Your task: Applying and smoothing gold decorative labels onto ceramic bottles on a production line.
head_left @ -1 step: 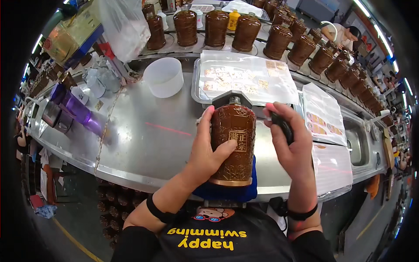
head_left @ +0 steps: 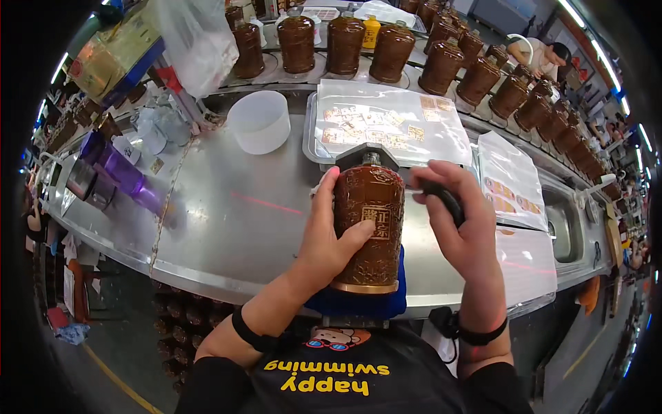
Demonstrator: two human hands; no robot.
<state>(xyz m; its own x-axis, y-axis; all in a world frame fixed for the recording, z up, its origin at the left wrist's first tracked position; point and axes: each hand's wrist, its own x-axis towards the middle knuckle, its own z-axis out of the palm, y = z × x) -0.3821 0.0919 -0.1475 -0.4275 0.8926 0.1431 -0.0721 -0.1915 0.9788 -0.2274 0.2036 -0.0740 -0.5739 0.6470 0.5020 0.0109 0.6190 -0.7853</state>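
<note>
Gripping the brown jar (head_left: 369, 231) on the blue pad (head_left: 358, 302) at the surface's (head_left: 227, 228) near edge, the left hand (head_left: 331, 238) stays put, the right hand (head_left: 458, 221) clenches a dark tool (head_left: 441, 196), label tray (head_left: 386, 124) and white bowl (head_left: 258, 121) behind, unchanged.

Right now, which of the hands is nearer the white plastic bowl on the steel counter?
Left. The left hand grips the brown jar, below and right of the white bowl; the right hand is farther right, beyond the jar.

Dark tool (head_left: 441, 196) mostly hidden inside right hand (head_left: 463, 221); blue pad (head_left: 358, 300) largely covered by brown jar (head_left: 369, 228).
</note>
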